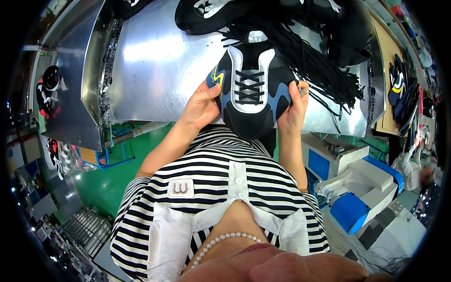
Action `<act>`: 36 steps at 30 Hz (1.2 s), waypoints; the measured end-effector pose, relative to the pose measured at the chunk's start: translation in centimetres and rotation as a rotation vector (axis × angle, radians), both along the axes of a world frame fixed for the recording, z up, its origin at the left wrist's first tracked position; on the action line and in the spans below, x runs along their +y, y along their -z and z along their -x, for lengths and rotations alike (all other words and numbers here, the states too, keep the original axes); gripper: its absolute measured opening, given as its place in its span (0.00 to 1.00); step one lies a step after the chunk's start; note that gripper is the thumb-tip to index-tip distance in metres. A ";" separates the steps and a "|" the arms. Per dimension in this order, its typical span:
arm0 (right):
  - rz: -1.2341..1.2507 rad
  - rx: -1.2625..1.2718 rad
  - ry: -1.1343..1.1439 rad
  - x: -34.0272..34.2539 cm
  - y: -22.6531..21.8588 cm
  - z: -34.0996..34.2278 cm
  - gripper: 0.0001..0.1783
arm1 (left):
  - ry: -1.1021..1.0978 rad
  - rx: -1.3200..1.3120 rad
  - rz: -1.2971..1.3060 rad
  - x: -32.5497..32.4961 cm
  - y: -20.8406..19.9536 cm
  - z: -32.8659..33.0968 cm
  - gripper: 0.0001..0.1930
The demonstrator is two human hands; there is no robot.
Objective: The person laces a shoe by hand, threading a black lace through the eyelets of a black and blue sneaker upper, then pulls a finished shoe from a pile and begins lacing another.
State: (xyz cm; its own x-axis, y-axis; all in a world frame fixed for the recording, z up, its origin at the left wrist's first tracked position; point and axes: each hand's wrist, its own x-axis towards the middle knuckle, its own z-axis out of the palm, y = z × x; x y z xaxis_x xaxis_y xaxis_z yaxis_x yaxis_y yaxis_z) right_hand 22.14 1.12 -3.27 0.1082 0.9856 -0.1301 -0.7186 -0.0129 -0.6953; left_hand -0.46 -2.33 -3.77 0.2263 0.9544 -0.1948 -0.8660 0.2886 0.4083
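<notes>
A flat shoe upper [249, 123] in black and blue, with a white lacing panel and a yellow line on its left side, is held up in front of me over the metal table. Black lace [250, 88] criss-crosses through the lower part of the panel. My left hand [203, 106] is closed on the upper's left edge, thumb on top. On the opposite edge my right hand [293, 107] grips the upper, its thumb and fingers pinched near the rim; whether a lace end is between them I cannot tell.
Behind the upper, a thick bundle of black laces [324, 70] lies on the metal table [150, 75]. Another black upper [206, 16] rests at the far side. A raised metal edge [92, 70] runs along the left. A blue and white machine [352, 188] stands at lower right.
</notes>
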 end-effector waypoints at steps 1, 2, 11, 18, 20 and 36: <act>-0.007 -0.003 -0.048 0.0 0.2 -0.2 0.06 | 0.018 -0.014 -0.012 0.0 0.0 0.0 0.28; -0.015 -0.006 -0.097 0.0 0.5 -0.6 0.05 | 0.035 -0.027 -0.025 0.0 0.0 0.1 0.28; 0.139 -0.420 -0.340 0.7 -0.1 0.6 0.05 | -0.061 0.754 -0.132 1.2 -9.1 10.2 0.24; 0.066 -0.770 -0.378 2.3 -0.3 2.0 0.05 | -0.530 2.670 -0.612 14.8 -7.9 22.9 0.19; -0.032 -0.973 -0.317 2.7 -0.4 3.0 0.06 | -0.574 2.890 -0.640 19.7 -4.6 26.9 0.19; -0.856 -1.877 -0.253 14.5 -0.5 7.5 0.06 | -0.357 1.935 -0.360 17.1 -0.8 14.2 0.21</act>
